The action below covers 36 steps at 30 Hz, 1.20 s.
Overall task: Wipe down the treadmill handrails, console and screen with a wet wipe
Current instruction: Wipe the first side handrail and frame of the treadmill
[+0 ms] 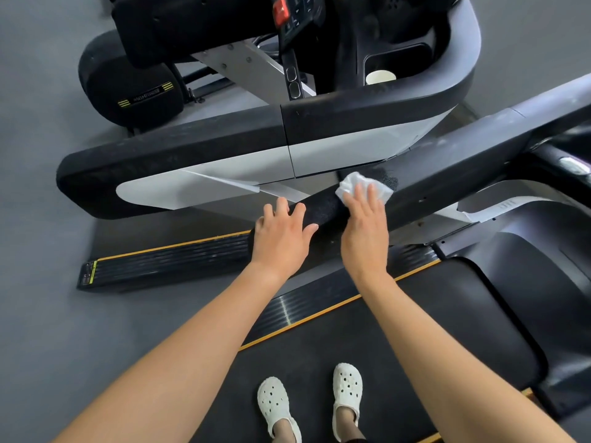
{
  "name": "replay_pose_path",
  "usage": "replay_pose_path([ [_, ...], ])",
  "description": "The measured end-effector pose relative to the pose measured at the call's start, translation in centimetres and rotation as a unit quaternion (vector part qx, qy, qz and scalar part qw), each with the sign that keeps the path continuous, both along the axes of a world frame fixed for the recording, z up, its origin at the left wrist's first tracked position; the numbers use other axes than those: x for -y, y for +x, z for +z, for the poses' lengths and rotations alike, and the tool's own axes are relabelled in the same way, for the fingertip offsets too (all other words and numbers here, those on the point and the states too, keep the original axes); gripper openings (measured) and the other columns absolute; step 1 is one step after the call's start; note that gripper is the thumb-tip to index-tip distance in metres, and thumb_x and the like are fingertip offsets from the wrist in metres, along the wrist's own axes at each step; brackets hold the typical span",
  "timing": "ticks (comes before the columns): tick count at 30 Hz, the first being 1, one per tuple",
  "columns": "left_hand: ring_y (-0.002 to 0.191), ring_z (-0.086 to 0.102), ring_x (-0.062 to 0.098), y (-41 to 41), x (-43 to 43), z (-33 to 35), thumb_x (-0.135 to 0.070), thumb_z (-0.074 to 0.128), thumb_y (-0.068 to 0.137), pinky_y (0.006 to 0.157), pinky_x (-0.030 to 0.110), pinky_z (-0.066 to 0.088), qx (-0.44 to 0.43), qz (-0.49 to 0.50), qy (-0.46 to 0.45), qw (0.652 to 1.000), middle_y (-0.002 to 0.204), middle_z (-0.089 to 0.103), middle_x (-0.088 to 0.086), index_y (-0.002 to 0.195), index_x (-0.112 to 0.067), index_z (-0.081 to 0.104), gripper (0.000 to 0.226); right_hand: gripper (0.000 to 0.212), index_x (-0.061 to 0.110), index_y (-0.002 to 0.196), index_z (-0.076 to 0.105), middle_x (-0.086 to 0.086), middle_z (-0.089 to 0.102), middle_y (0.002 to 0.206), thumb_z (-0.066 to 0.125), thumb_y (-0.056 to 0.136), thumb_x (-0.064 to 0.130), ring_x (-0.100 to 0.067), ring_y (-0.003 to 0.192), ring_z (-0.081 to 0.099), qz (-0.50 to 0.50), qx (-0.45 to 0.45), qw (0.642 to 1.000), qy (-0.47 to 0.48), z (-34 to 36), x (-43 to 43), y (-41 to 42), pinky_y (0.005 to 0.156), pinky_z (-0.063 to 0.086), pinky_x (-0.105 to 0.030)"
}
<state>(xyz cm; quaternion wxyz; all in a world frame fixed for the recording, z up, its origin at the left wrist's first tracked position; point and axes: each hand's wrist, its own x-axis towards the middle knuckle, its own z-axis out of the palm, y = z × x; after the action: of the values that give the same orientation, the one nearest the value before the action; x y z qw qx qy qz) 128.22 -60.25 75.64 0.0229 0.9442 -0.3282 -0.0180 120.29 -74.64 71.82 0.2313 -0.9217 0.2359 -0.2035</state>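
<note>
Pressing wet wipe (pixel 353 182) on handrail (pixel 323 210), right hand (pixel 364 230) lies flat; left hand (pixel 281 233) rests spread on it

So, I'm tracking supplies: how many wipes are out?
1: the wet wipe pressed under the right hand on the black handrail. A second could be hidden beneath it.

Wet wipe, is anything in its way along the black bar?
Farther up, nothing visible blocks the crumpled white wet wipe under the right hand on the black textured handrail. Toward its near end, the left hand rests on the rail.
</note>
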Motion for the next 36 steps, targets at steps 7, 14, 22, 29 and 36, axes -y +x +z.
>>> replay_pose_path([
  [7,0.109,0.049,0.027,-0.1,-0.1,-0.3,-0.053,0.042,0.105,0.088,0.04,0.053,0.004,0.006,-0.009,1.0,0.126,0.048,0.01,0.139,-0.019,0.048,0.048,0.048,0.01,0.129,0.068,-0.011,0.055,0.147,0.069,0.086,-0.011,-0.031,0.142,0.043,0.06,0.024,0.997,-0.032,-0.7,-0.6,-1.5,0.102,0.053,-0.043],
  [14,0.13,0.043,0.024,-0.3,-2.2,-1.3,-0.042,0.044,0.108,0.107,0.041,0.048,-0.058,0.0,-0.091,0.994,0.146,0.047,0.004,0.155,-0.025,0.04,0.05,0.036,0.004,0.118,0.07,-0.009,0.059,0.112,0.068,0.087,-0.013,-0.022,0.097,0.052,0.005,0.05,0.998,0.034,0.0,-2.0,-1.8,0.074,0.055,-0.035],
  [22,0.147,0.032,0.015,-1.2,-7.3,-2.5,-0.031,0.045,0.11,0.12,0.04,0.036,-0.084,0.045,-0.148,0.984,0.159,0.036,-0.005,0.153,-0.026,0.042,0.044,0.022,0.012,0.102,0.062,0.001,0.056,0.1,0.055,0.094,-0.007,-0.019,0.082,0.054,0.033,0.06,0.991,0.119,-0.9,-3.4,-1.5,0.066,0.043,-0.025],
  [29,0.15,0.03,0.009,-2.5,-7.9,-3.2,-0.028,0.041,0.111,0.118,0.03,0.032,-0.129,0.09,-0.2,0.967,0.164,0.028,-0.013,0.158,-0.03,0.036,0.047,0.026,0.013,0.106,0.068,0.004,0.061,0.105,0.065,0.091,-0.007,-0.014,0.089,0.059,0.056,0.078,0.987,0.131,-2.7,-6.2,-1.4,0.073,0.052,-0.026],
  [36,0.153,0.02,0.003,-2.5,-9.5,-3.9,-0.021,0.04,0.111,0.116,0.024,0.028,-0.16,0.048,-0.208,0.964,0.169,0.015,-0.019,0.161,-0.033,0.026,0.054,0.017,0.014,0.111,0.071,0.002,0.063,0.112,0.063,0.099,0.005,-0.004,0.099,0.059,0.074,0.084,0.985,0.135,-3.6,-7.9,-1.8,0.086,0.046,-0.009],
])
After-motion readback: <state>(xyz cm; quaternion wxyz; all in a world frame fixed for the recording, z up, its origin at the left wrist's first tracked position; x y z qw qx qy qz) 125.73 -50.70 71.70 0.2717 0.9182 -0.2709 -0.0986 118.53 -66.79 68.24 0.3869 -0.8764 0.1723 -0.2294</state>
